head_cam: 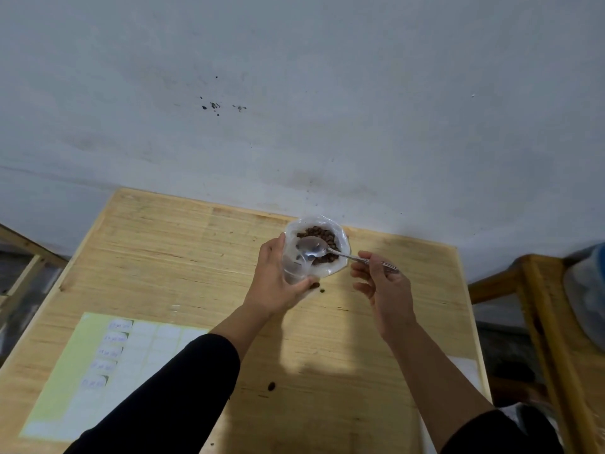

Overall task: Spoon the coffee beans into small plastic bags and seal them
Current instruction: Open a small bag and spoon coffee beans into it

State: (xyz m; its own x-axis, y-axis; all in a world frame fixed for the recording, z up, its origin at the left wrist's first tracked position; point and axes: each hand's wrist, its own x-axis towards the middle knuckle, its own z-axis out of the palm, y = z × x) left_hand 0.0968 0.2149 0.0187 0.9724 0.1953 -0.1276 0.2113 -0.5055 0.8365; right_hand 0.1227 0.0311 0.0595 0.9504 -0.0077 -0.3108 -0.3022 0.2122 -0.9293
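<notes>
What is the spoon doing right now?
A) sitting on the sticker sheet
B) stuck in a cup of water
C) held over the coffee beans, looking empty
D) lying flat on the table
C: the right hand holds the spoon by its handle, its shiny bowl bare above the coffee beans.

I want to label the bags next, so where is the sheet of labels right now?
The label sheet lies flat on the near left of the wooden table, left of the left forearm.
</notes>
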